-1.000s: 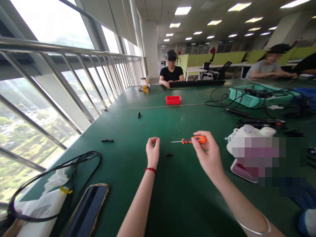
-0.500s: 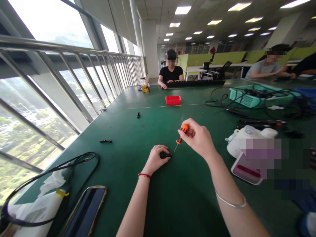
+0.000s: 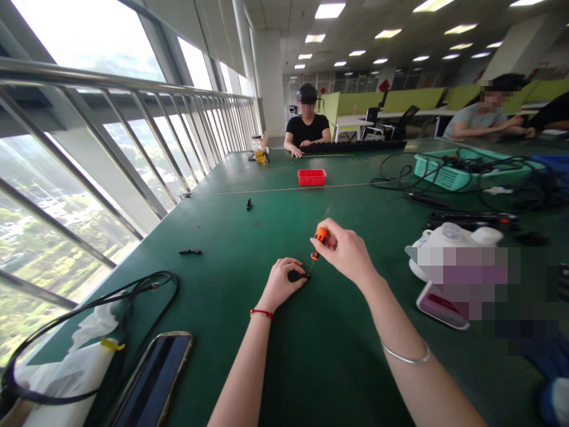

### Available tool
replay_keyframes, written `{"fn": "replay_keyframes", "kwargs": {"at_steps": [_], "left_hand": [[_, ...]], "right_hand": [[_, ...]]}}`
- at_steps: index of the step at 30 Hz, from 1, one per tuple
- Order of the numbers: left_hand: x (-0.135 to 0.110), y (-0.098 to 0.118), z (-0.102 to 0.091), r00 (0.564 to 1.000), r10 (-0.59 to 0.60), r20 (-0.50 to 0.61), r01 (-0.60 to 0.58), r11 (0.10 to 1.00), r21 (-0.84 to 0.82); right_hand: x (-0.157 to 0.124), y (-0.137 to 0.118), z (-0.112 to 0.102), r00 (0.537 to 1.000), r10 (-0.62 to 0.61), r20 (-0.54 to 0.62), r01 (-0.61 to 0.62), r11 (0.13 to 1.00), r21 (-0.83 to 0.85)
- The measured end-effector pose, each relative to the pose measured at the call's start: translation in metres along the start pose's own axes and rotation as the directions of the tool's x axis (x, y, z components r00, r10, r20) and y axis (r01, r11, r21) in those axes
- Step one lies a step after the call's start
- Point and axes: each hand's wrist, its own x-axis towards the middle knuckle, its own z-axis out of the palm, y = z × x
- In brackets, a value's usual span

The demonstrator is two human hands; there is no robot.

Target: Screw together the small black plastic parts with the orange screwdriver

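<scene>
My left hand (image 3: 283,281) rests on the green table and grips a small black part (image 3: 297,276) with a rounded body and a narrow tip pointing right. What exactly the part is, I cannot make out. Pinched in the fingers of my right hand (image 3: 344,248) is an orange and black screwdriver (image 3: 320,236), tilted with its shaft downward. Its thin metal tip comes down at the narrow end of the black part; whether the two touch is too small to tell.
A smartphone (image 3: 155,379) and black cable (image 3: 171,290) lie at left. Small black pieces (image 3: 190,252) sit farther off. Ahead stands a red tray (image 3: 312,177), with a person (image 3: 307,126) beyond. At right are a white bottle (image 3: 448,234) and a green basket (image 3: 444,173) with cables.
My right hand has moved left and slightly down, bringing the screwdriver tip to the end of the black part. My left hand stays nearly in place.
</scene>
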Motion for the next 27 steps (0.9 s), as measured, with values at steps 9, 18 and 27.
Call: {"fn": "replay_keyframes", "kwargs": {"at_steps": [9,18,27], "left_hand": [[0.0002,-0.0027,0.0007,1.000,0.020,-0.005,-0.020,1.000,-0.005],[0.0001,-0.0024,0.0012,1.000,0.022,-0.005,-0.022,1.000,-0.002],[0.0001,-0.0004,0.0002,1.000,0.021,-0.003,-0.021,1.000,-0.003]], "right_hand": [[-0.0006,-0.0023,0.0027,1.000,0.012,-0.012,-0.012,1.000,0.001],[-0.0010,-0.0015,0.0037,0.995,0.086,-0.042,-0.087,0.996,-0.025],[-0.0013,-0.0064,0.0030,0.998,0.070,0.007,-0.069,0.994,-0.084]]}}
